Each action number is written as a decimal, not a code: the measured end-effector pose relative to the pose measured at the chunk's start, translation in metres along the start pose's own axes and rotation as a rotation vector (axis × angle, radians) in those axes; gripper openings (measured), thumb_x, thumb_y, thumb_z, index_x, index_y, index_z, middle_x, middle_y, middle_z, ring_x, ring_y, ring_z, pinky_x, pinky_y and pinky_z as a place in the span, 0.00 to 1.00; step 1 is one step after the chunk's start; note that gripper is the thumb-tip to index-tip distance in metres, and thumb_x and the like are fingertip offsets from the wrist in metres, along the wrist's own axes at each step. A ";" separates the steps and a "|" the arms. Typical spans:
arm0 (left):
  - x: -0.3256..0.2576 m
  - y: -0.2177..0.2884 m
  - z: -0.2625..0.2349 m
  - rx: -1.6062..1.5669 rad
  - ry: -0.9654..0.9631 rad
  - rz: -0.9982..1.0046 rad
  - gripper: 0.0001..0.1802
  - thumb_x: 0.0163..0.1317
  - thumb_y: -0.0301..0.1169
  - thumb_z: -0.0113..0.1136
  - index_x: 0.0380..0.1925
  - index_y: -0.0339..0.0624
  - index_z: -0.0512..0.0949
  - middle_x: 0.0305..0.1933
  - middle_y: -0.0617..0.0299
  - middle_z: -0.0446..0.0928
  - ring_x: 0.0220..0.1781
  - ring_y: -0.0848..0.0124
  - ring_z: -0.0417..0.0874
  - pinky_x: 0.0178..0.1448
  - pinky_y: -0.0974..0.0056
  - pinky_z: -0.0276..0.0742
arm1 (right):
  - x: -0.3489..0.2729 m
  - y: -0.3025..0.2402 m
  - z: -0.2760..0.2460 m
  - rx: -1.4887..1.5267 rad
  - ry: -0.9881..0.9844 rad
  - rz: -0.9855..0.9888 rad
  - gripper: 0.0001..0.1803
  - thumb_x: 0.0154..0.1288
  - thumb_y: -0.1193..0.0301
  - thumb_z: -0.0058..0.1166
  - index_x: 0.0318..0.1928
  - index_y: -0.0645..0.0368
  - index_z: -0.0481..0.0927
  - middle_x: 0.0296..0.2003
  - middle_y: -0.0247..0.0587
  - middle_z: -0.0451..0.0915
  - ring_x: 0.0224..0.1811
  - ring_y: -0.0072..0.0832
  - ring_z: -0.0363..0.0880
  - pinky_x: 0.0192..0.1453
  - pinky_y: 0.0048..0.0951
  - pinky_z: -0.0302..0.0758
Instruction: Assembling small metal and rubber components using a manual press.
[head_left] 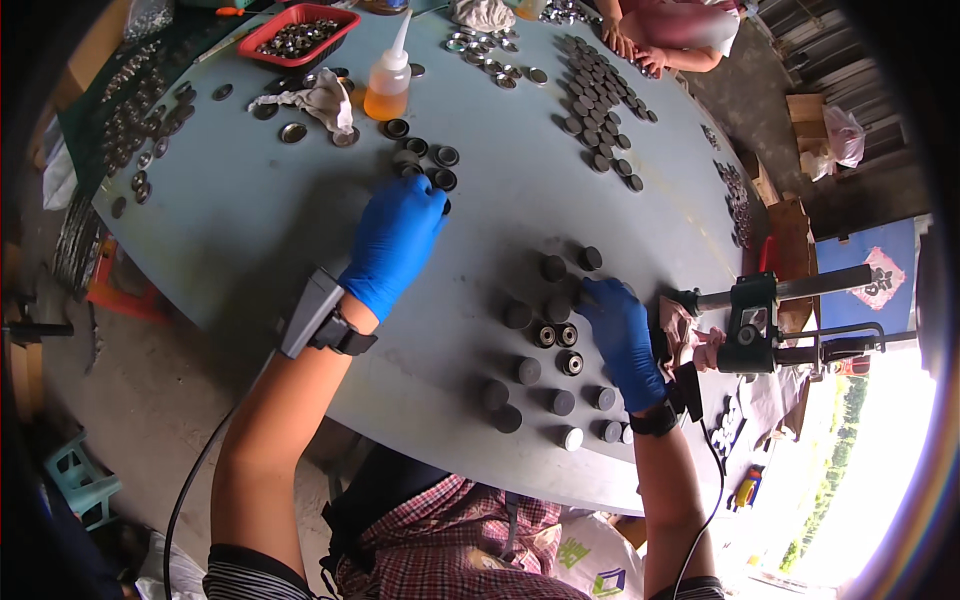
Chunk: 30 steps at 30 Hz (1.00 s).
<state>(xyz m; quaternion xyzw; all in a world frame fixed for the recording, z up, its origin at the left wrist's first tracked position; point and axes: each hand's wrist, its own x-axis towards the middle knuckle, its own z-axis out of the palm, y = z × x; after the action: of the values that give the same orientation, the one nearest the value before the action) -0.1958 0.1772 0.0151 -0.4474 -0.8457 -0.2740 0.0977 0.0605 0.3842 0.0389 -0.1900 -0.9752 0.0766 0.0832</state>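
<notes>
Blue-gloved left hand (pixel 395 245) reaches a bunch of little dark rings (pixel 425 160) past its fingertips, grip hidden. Right hand (pixel 622 335) pinches one small dark cylinder (pixel 585 293); more cylinders (pixel 545 375) stand beside it on the bench (pixel 300 230).

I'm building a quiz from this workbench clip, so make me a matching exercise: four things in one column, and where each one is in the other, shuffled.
Things:
1. left hand
2. right hand
3. squeeze bottle
4. red tray

Places:
A. far left of the table, filled with small metal parts
B. on the dark rings below the bottle
C. standing upright beside a crumpled rag
D. among the dark cylinders near the clamp tool

Pairs: 1-B, 2-D, 3-C, 4-A
</notes>
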 end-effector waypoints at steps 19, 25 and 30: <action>-0.082 0.139 -0.028 -0.880 -0.286 -0.005 0.11 0.68 0.33 0.59 0.45 0.39 0.81 0.33 0.53 0.83 0.33 0.58 0.85 0.38 0.59 0.78 | -0.075 -0.105 -0.052 0.458 0.111 0.234 0.21 0.57 0.80 0.63 0.53 0.61 0.79 0.43 0.44 0.81 0.40 0.34 0.85 0.42 0.31 0.81; -0.041 0.116 0.029 -0.563 -0.183 0.554 0.16 0.57 0.23 0.57 0.44 0.48 0.83 0.56 0.64 0.80 0.59 0.63 0.77 0.63 0.58 0.70 | -0.084 -0.054 -0.027 0.414 0.067 0.347 0.17 0.58 0.80 0.63 0.50 0.62 0.81 0.39 0.41 0.82 0.38 0.29 0.85 0.41 0.28 0.80; -0.032 0.104 0.043 -0.364 -0.255 0.618 0.14 0.58 0.25 0.57 0.45 0.45 0.83 0.57 0.60 0.78 0.61 0.61 0.75 0.64 0.56 0.71 | -0.079 -0.059 -0.022 0.434 -0.001 0.384 0.19 0.57 0.78 0.64 0.50 0.62 0.81 0.42 0.44 0.82 0.40 0.33 0.85 0.43 0.31 0.79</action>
<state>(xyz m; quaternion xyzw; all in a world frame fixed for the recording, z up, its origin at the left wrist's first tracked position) -0.0897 0.2252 0.0056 -0.7218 -0.6137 -0.3196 -0.0113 0.1159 0.3027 0.0603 -0.3489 -0.8823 0.2978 0.1055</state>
